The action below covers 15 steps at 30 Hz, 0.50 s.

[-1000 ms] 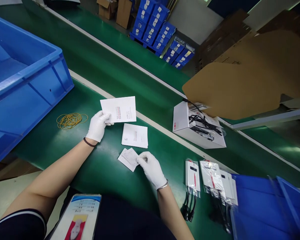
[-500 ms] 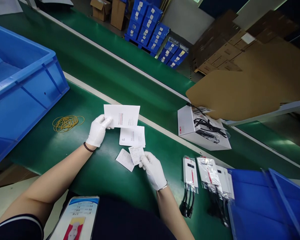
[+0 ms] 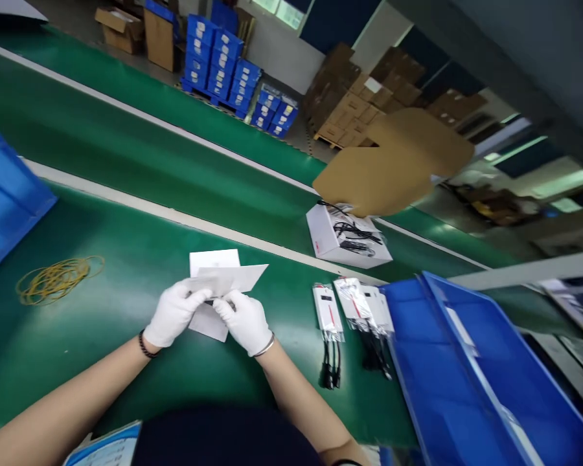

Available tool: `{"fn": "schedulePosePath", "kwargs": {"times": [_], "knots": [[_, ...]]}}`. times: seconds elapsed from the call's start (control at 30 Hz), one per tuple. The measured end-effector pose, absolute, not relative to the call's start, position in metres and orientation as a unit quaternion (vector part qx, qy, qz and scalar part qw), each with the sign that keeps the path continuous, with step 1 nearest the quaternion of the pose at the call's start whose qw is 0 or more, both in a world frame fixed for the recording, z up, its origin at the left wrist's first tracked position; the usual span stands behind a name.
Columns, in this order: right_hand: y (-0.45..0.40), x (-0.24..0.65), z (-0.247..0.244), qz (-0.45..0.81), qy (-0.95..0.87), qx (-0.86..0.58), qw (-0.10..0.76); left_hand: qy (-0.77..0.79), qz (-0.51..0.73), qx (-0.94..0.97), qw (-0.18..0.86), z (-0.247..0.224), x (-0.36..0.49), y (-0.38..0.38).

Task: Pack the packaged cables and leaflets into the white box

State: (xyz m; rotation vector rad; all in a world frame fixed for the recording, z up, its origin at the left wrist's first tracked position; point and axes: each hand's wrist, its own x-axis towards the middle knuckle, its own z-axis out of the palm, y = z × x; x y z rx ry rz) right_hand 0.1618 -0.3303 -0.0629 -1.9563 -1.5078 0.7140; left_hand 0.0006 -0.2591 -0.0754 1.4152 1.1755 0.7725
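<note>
Both of my hands wear white gloves and meet over the green work surface. My left hand (image 3: 177,312) pinches a white printed booklet (image 3: 245,277), seen almost edge-on and slightly blurred. Close beside it, my right hand (image 3: 245,320) has its fingers closed at the booklet's lower edge; whether the small slip is still between them is hidden. Behind the booklet lies a white paper stack (image 3: 214,257). Under my hands, another white paper (image 3: 208,323) rests on the surface.
Yellow rubber bands (image 3: 56,279) lie at left near a blue bin (image 3: 10,194). To the right are bagged white devices with black cables (image 3: 328,310), a white box of cables (image 3: 325,236) and blue bins (image 3: 418,362). Brown cardboard (image 3: 383,168) stands behind the box.
My hands have come together, and my right hand has brought the small slip up to the booklet, which has tilted edge-on. The camera view has shifted to the right.
</note>
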Motion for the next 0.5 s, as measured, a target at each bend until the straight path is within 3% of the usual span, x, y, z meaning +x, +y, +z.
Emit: {"fn": "schedulePosePath", "kwargs": {"times": [0.13,0.23,0.3,0.43,0.5], "knots": [[-0.352,0.239,-0.052,0.167,-0.509,-0.826,0.174,0.536,0.395,0.573,0.478,-0.078,-0.010,-0.240],[-0.386,0.303,-0.058,0.072,-0.365,-0.928,0.012,0.549,0.419,0.563,0.454,-0.074,-0.012,-0.232],[-0.410,0.329,-0.070,0.063,-0.302,-0.950,-0.043,0.553,0.419,0.557,0.456,-0.070,-0.012,-0.230],[-0.438,0.345,-0.095,0.024,-0.300,-0.953,-0.021,0.551,0.404,0.545,0.485,-0.071,-0.012,-0.230],[-0.444,0.348,-0.098,0.045,-0.278,-0.955,0.095,0.562,0.401,0.536,0.486,-0.075,-0.013,-0.229]]}}
